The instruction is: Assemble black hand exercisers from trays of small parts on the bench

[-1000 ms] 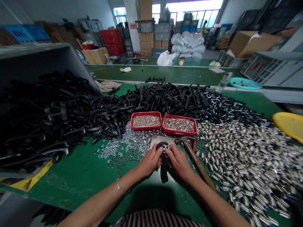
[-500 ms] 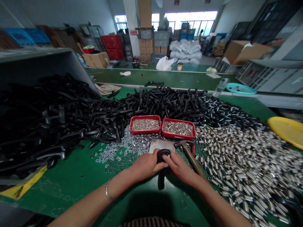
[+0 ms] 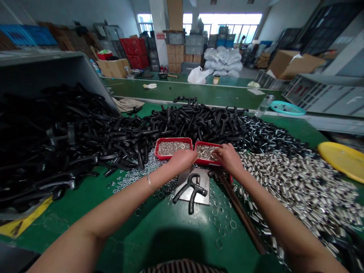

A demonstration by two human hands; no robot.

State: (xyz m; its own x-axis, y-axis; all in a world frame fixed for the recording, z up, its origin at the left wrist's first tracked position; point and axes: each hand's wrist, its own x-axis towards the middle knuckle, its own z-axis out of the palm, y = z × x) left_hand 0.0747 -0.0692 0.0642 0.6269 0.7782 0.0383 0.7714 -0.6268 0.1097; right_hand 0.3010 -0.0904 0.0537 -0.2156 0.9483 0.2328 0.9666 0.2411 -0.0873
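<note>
My left hand (image 3: 183, 159) is over the inner edges of the two red trays, its fingers curled and partly hidden. My right hand (image 3: 229, 158) reaches into the right red tray (image 3: 209, 163), fingertips pinched among small metal pieces; what they hold is too small to make out. The left red tray (image 3: 156, 148) contains small shiny rings or washers. Below my hands, a black hand grip exerciser (image 3: 193, 189) lies on a metal plate (image 3: 200, 200), its two handles spread toward me, touched by neither hand.
A hammer (image 3: 239, 208) lies beside the plate, with loose thin rings (image 3: 222, 220) nearby. Black handles (image 3: 196, 121) are heaped behind the trays and spill from a grey crate (image 3: 85, 64) at left. Metal cylinders (image 3: 298, 182) cover the right side, by a yellow lid (image 3: 342, 161).
Both hands have let go of the black hand grip exerciser, which now lies on the metal plate. They have moved forward, left to the trays' inner edges, right into the right tray.
</note>
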